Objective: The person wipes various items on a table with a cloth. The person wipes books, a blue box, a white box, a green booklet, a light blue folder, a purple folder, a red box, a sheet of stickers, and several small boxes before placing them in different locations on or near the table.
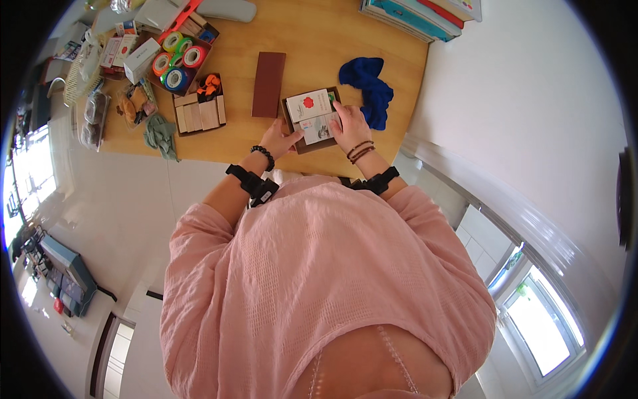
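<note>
Close to the table's front edge lies an open brown cardboard box (317, 147). Inside are a white packet with a red emblem (304, 106) and, nearer me, a white packet with a grey picture (317, 130). A small green item (331, 96) shows in its far right corner, partly covered by fingers. My left hand (279, 139) holds the box's left side, thumb over the rim. My right hand (353, 125) reaches over the right side, index finger by the green item and thumb at the packets; whether it grips anything is unclear. Beyond the box lies a flat dark-red lid or panel (269, 85).
A crumpled blue cloth (373, 90) lies right of the box. To the left stand a box of wooden blocks (202, 115), a box of coloured tape rolls (179, 60), a green cloth (160, 134) and clear containers (94, 117). Books (413, 20) stand at the back right, beside the wall.
</note>
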The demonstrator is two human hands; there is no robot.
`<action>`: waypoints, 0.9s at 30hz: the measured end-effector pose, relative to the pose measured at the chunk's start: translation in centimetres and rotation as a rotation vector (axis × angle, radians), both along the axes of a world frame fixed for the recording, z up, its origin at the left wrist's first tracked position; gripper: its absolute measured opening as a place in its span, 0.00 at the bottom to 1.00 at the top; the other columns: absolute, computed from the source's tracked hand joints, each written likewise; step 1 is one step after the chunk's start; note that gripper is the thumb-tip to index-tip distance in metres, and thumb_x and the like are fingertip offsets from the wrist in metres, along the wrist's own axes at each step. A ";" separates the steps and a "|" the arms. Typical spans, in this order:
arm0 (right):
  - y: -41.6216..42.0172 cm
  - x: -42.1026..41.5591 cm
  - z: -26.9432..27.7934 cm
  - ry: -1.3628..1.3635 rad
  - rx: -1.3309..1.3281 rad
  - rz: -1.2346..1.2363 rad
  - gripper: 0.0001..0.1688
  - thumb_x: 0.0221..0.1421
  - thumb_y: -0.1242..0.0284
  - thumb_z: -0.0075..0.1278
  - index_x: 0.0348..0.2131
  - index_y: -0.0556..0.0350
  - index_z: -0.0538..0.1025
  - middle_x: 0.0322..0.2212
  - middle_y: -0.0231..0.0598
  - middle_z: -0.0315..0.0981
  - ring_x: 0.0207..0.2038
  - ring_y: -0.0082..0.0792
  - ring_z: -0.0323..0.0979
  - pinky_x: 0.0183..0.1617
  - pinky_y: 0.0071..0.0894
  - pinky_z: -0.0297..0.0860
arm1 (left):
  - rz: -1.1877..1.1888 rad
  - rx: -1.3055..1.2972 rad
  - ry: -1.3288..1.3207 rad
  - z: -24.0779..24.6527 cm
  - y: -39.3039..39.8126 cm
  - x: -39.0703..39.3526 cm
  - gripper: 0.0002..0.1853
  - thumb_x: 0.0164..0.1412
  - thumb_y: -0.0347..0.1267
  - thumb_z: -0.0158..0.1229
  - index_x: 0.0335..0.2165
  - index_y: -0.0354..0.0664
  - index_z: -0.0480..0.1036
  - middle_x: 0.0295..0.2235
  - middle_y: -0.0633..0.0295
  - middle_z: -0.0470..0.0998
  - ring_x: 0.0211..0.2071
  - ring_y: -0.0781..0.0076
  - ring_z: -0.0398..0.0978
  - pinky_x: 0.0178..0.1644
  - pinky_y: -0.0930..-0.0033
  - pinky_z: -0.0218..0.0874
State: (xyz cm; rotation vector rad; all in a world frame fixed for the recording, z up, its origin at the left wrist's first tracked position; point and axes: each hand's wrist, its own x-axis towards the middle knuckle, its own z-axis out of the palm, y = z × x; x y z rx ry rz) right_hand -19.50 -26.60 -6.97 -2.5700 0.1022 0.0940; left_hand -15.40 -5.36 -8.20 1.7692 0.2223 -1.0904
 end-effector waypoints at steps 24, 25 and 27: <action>4.1 2.4 9.6 -0.119 0.221 -0.222 0.26 0.40 0.70 0.57 0.42 0.56 0.69 0.31 0.41 0.69 0.29 0.33 0.69 0.33 0.26 0.67 | 0.212 -0.739 0.281 6.5 5.0 3.4 0.34 0.43 0.17 0.46 0.52 0.49 0.51 0.34 0.62 0.70 0.24 0.79 0.68 0.24 0.77 0.61; 5.0 3.1 11.5 -0.109 0.238 -0.203 0.30 0.39 0.69 0.58 0.44 0.55 0.68 0.34 0.42 0.68 0.33 0.35 0.69 0.36 0.28 0.67 | 0.211 -0.751 0.248 6.4 5.6 3.7 0.34 0.43 0.17 0.45 0.51 0.48 0.52 0.34 0.62 0.69 0.25 0.79 0.68 0.24 0.77 0.61; 6.6 3.7 14.3 -0.283 0.005 0.051 0.35 0.37 0.68 0.59 0.47 0.53 0.66 0.40 0.42 0.64 0.41 0.39 0.65 0.43 0.33 0.64 | 0.323 -0.807 0.316 9.7 6.2 4.5 0.33 0.43 0.17 0.44 0.50 0.47 0.52 0.36 0.62 0.68 0.26 0.78 0.68 0.25 0.78 0.61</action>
